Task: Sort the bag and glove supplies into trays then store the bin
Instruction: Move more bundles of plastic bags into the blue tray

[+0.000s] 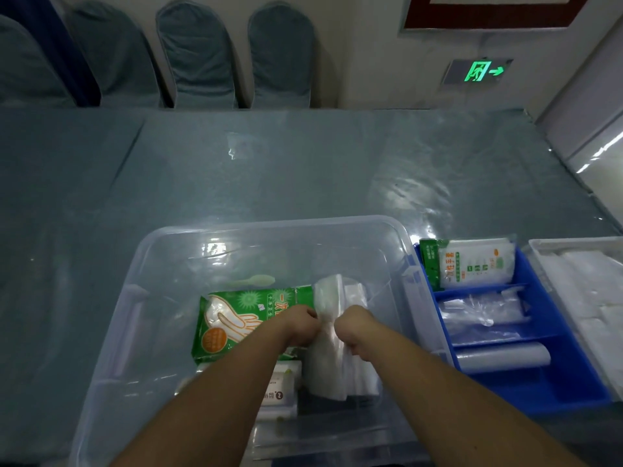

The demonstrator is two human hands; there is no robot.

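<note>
Your two forearms come in from the bottom edge, and both hands are down inside the clear bin [269, 224], which stands on the counter [303, 163] right in front of you. Your left hand [300, 323] and your right hand [352, 332] are curled into fists side by side. Each one grips the stack of white plastic bags [332, 372] from its own side; the fingertips are hidden under the knuckles. I think two hands are needed because such thin bags look slippery and floppy, so one hand may let the stack bend or slide apart. The stack is in the middle of the bin, touching the green glove pack [232, 318] that lies flat at its left, and a small white packet [279, 389] lies under your left forearm. Just beside the bin on the right is the blue tray [573, 385] with dividers. It has a second glove pack [472, 264] in the far compartment, clear bags [482, 311] in the middle one and a roll [502, 357] in the near one. Further right is a white tray [573, 241] holding white bags. In my judgement the stack belongs to one of these trays. The sorting looks only partly done, and the bin is not yet ready to store.
</note>
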